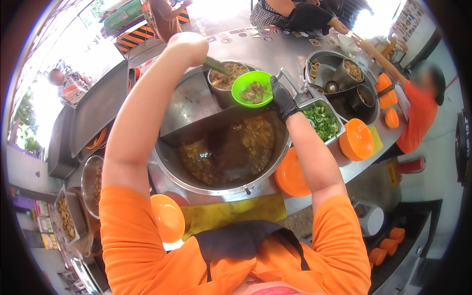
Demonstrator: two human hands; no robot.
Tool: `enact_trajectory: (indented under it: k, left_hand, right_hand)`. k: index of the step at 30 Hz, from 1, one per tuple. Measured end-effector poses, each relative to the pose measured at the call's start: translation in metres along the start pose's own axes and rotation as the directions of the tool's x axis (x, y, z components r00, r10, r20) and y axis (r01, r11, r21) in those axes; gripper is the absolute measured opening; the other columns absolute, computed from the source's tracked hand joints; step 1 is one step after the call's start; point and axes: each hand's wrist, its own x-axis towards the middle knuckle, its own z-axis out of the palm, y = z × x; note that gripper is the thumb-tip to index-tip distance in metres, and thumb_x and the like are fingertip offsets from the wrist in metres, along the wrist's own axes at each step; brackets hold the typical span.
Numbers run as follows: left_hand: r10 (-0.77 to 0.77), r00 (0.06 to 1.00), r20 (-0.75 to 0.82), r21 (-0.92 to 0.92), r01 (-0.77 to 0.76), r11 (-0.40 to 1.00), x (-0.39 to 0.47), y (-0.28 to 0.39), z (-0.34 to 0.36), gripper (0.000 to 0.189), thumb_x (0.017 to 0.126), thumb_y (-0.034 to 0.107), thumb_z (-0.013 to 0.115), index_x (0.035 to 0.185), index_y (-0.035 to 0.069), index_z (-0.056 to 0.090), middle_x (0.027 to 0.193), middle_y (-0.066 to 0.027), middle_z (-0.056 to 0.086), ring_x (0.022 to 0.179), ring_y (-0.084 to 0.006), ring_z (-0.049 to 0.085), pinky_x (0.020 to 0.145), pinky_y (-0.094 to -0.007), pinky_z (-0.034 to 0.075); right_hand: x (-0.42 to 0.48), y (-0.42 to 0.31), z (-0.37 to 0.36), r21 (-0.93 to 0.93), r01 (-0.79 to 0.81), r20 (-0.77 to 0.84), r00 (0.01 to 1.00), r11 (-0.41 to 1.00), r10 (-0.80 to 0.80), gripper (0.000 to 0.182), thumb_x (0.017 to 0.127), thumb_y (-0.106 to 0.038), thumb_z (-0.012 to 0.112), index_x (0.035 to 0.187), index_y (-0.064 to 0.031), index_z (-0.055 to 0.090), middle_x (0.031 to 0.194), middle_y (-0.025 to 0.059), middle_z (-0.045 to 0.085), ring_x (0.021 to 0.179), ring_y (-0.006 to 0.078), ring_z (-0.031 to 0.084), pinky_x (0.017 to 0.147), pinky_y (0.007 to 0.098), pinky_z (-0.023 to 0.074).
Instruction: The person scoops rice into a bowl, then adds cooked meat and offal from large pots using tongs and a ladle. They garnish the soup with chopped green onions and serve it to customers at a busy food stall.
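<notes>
My bare left hand point(188, 48) is closed around a green-handled utensil point(217, 65). Its lower end reaches into a round metal pot of chopped cooked meat point(230, 73), so its head cannot be made out. In a black glove, my right hand point(282, 97) grips the right rim of a bright green bowl point(239, 84). Some meat pieces point(254, 93) lie inside that bowl, which is held close beside the pot. Below both hands sits a large round vat point(173, 190) of dark brown broth, with a metal divider point(217, 121) across it.
Chopped green onions point(320, 121) fill a metal tray near my right forearm. Orange bowls point(357, 140) and orange plates point(293, 173) are stacked nearby. A yellow cloth point(236, 214) lies before me. Another vat point(313, 59) holds pots and a ladle point(332, 87). A co-worker point(420, 110) reaches across at right.
</notes>
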Motion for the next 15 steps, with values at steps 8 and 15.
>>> enact_trajectory:
  k: [8, 15]
  left_hand:
    - [-0.06, 0.998, 0.031, -0.121, 0.064, 0.991, 0.039, 0.013, 0.087, 0.024, 0.075, 0.008, 0.057, 0.096, 0.006, 0.069, 0.103, -0.0139, 0.066, 0.095, -0.0265, 0.064, 0.08, -0.0348, 0.05]
    - [-0.032, 0.999, -0.03, -0.101, 0.029, 0.994, 0.008, -0.011, 0.068, 0.023, 0.081, 0.012, 0.051, 0.096, 0.006, 0.068, 0.101, -0.0132, 0.066, 0.095, -0.027, 0.063, 0.079, -0.0378, 0.05]
  right_hand:
    - [0.001, -0.005, -0.004, -0.031, 0.014, 0.018, 1.0, 0.999, -0.013, 0.054, 0.096, -0.046, 0.034, 0.112, 0.0011, 0.056, 0.095, 0.01, 0.062, 0.082, 0.0181, 0.056, 0.073, 0.03, 0.0457]
    - [0.029, 0.019, -0.01, -0.096, 0.045, 0.006, 0.999, 0.994, -0.045, 0.057, 0.096, -0.045, 0.033, 0.112, 0.0038, 0.056, 0.095, 0.0154, 0.063, 0.087, 0.0231, 0.059, 0.078, 0.031, 0.0448]
